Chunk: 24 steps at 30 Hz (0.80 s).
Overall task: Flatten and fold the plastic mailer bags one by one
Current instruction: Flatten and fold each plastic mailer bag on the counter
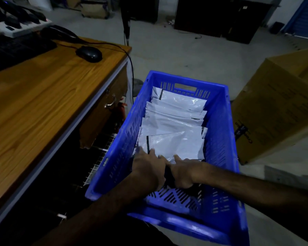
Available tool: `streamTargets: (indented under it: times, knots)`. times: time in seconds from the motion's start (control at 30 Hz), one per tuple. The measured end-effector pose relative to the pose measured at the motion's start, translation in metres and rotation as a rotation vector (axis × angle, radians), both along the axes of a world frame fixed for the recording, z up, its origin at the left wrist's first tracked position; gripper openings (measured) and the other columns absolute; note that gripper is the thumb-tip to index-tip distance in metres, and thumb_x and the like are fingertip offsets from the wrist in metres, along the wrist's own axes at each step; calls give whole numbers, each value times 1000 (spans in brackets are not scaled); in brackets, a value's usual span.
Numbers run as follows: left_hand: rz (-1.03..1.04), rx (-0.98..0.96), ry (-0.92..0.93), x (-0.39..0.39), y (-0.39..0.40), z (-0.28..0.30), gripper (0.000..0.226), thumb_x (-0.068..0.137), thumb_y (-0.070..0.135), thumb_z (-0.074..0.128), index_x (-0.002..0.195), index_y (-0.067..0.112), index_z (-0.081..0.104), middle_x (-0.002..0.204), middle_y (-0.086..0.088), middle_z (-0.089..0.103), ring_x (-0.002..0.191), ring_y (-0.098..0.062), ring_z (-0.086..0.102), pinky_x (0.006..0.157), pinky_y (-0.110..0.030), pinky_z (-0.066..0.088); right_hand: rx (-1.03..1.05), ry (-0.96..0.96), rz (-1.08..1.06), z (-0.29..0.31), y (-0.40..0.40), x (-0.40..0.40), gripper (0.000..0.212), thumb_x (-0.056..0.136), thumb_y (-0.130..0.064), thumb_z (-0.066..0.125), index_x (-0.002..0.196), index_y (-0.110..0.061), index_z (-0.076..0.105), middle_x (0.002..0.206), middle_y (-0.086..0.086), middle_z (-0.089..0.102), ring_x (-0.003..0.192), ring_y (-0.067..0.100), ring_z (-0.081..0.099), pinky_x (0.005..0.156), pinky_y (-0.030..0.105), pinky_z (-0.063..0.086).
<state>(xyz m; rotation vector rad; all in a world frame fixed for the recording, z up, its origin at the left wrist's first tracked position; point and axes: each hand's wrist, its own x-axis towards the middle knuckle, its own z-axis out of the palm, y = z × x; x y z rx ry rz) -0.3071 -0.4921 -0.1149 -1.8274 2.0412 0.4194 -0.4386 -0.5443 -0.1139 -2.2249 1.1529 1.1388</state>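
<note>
- Head view: a blue crate (219, 132) stands on the floor beside a wooden desk (43, 96), and white mailer bags (174, 121) lie in it as an overlapping row running from the near end to the far handle wall.
- The nearest bag (174, 144) lies on top at the person's end, its long axis across the crate, left to right, with a dark seal strip near its left edge.
- Both hands reach down into the crate's near end. The left hand (148, 166) rests on the nearest bag's left corner by the strip, fingers pointing forward and laid onto the plastic; whether the thumb is under the edge I cannot tell.
- The right hand (183, 171) sits just beside it, touching the bag's near edge, fingers curled down out of sight, so a pinch cannot be confirmed.
- The bag lies directly ahead of both hands, each near one half of its near edge, the left hand slightly further forward.
- A cardboard box (277, 110) stands right of the crate; a mouse (89, 53) lies on the desk.
</note>
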Motion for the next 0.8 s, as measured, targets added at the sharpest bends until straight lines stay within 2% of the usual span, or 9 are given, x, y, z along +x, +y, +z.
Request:
streamTargets:
  times: [0.07,0.17,0.27,0.33,0.47,0.57,0.63,0.7,0.8]
  knots:
    - [-4,90,58,3,-4,-9,69,98,47,55,158,19,36,169,-19,21,153,-40,26,116,-56,31,-39,-19,27,2,0,4,108,99,-40,62,157,-38,-29,169,25,12,146,43,38,112,53,41]
    - [-70,164,124,7,-8,-14,72,100,44,54,163,25,25,173,-13,11,159,-36,7,113,-60,36,-114,-58,79,4,-1,9,106,98,-36,62,161,-26,-22,156,19,44,134,38,51,105,49,43]
    - [-48,215,130,7,-12,-12,79,103,38,55,166,22,9,173,-17,-2,155,-44,18,116,-54,35,-150,-63,105,4,1,11,100,99,-40,58,163,-19,-15,149,15,52,129,35,56,102,46,43]
    - [23,215,107,10,-18,-16,81,101,37,57,166,21,10,171,-20,-12,150,-50,26,117,-55,35,-167,-60,122,6,2,11,94,101,-45,54,164,-15,-9,147,15,54,127,34,57,100,44,44]
    - [27,151,83,22,-34,-52,64,98,36,41,156,10,33,168,-21,12,154,-50,14,114,-62,35,-218,-83,120,8,1,6,82,102,-51,49,163,-13,10,140,16,58,121,36,60,93,44,45]
    - [87,118,72,31,-46,-73,80,80,45,40,149,5,42,168,-24,8,155,-49,13,114,-63,34,-251,-86,101,7,0,2,79,102,-54,49,161,-13,17,142,15,56,122,36,58,88,44,45]
    - [132,126,90,32,-48,-70,85,82,45,53,154,3,33,170,-21,-8,152,-49,21,115,-60,35,-261,-47,95,1,-1,-2,82,98,-55,57,160,-16,20,150,13,47,132,35,49,98,48,45]
    - [156,126,124,29,-47,-63,88,90,39,64,158,3,22,168,-18,-25,147,-52,29,115,-56,37,-229,32,87,-6,-2,-6,91,94,-58,62,162,-18,15,164,13,28,146,37,32,110,56,40]
    - [155,149,149,30,-47,-66,94,89,43,69,160,5,20,167,-18,-27,148,-54,26,117,-59,35,-204,114,90,-9,-6,-10,97,95,-64,59,165,-19,9,172,11,-3,156,39,9,116,65,31]
